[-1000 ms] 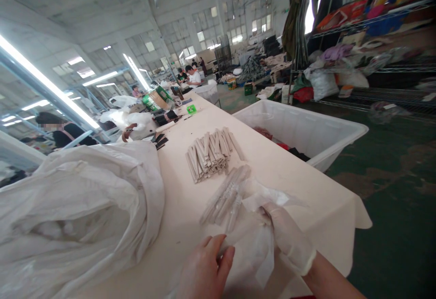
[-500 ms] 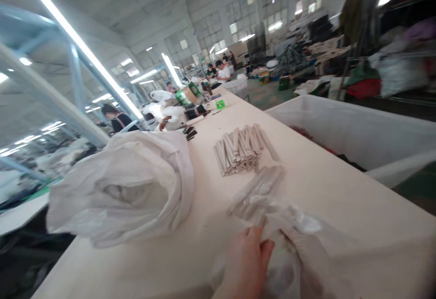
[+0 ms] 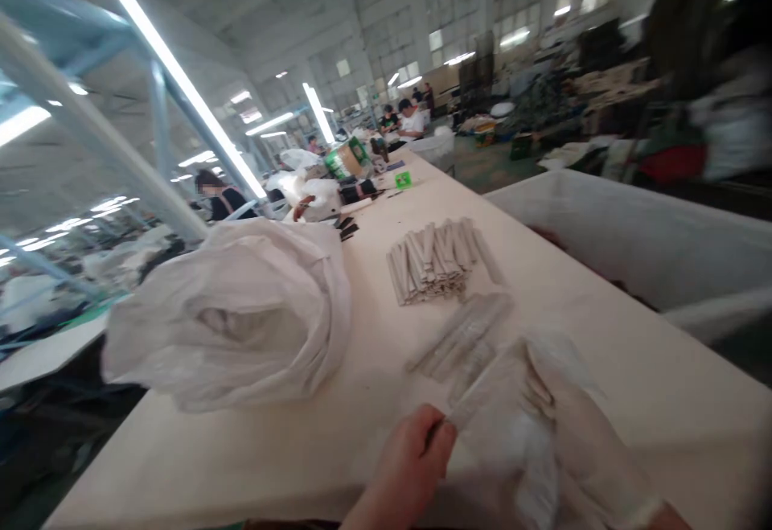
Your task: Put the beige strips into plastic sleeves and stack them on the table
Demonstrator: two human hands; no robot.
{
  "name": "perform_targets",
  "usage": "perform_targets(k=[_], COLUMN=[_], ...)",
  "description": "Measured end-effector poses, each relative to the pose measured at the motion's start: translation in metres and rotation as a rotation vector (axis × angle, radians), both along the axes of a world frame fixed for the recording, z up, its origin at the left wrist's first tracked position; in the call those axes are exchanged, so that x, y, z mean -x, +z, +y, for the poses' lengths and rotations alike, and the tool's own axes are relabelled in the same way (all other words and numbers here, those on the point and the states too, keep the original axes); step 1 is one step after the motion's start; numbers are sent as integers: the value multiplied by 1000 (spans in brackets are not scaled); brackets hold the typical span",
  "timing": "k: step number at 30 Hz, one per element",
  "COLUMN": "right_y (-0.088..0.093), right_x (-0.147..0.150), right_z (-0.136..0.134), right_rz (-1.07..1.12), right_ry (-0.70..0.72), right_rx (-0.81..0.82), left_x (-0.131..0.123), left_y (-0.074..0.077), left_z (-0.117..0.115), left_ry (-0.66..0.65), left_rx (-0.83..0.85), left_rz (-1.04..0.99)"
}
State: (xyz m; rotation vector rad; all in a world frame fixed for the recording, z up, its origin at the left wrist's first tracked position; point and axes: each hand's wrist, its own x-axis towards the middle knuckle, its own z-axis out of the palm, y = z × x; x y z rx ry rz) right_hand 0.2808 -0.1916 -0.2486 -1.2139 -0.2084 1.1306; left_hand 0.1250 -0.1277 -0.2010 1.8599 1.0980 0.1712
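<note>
Since a second ago our view has swung leftward, and we now look along more of the long, cream-covered worktable [image 3: 265, 462]. The deep, white plastic bin [image 3: 651, 216] stands at its right side, and the large, crumpled white sack [image 3: 253, 260] lies open-mouthed on the left. The pile of flat, pale grey strips [image 3: 431, 260] sits mid-table and looks undisturbed. Just nearer lie similar strips in clear wrapping [image 3: 467, 329].

The main change is at the near right: the thin, translucent plastic bag [image 3: 498, 413] has been drawn out between our hands, overlapping the wrapped strips' near end. We judge this to be handling of the bag, with the loose pile left alone. Our right hand [image 3: 582, 421], in a whitish glove, is bent over the bag; we cannot tell whether its fingers are closed on it. Our bare left hand [image 3: 413, 453] has thumb and forefinger together, pinching the bag's edge.

On the far green-and-tan carton [image 3: 348, 158] we make out pale markings, too blurred to read; no brand is legible.
</note>
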Motion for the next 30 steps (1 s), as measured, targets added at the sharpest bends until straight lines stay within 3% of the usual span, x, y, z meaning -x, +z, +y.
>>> perform_targets(k=[4, 6, 9, 16, 20, 24, 30], right_y=[23, 27, 27, 25, 19, 6, -12], right_x=[18, 21, 11, 11, -11, -9, 15], right_z=[8, 10, 9, 10, 7, 10, 12], right_rz=[252, 271, 275, 234, 50, 101, 173], right_ry=[-27, -52, -65, -80, -212, -293, -214], right_rx=[-99, -165, -215, -209, -157, -67, -37], left_x=[-11, -13, -11, -26, -25, -34, -52], left_y=[-12, -16, -19, -23, -26, -30, -23], left_z=[10, 12, 12, 14, 13, 3, 2], left_ry=[5, -31, -84, -28, -33, -32, -70], left_rx=[-87, -57, 0, -28, -35, -124, -171], left_rz=[-83, -101, -66, -87, 4, -16, -29])
